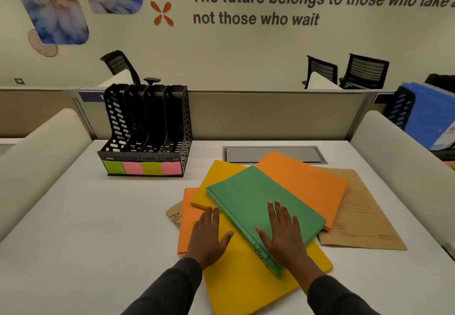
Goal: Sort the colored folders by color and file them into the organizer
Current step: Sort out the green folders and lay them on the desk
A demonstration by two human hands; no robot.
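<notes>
Your left hand (206, 237) lies flat, palm down, fingers spread, on the yellow folder (248, 282), fingertips reaching the edge of an orange folder (186, 228) under it. It grips nothing. Your right hand (283, 234) is flat and open too, pressed on the green folder (251, 199), which tops the pile at an angle. No grasp there either.

The folders sit in a loose overlapping heap on the white desk (86, 216), right of centre. A second orange folder (305, 181) pokes out behind the green one, a second yellow one (216, 181) shows at its left, and a brown paper folder (362, 218) lies to the right, partly under the pile. Another brown corner (175, 215) sticks out at far left.

The black organizer (147, 127) stands upright at back left, well apart from the heap, four slots, green and pink labels (142, 168) across its front.
</notes>
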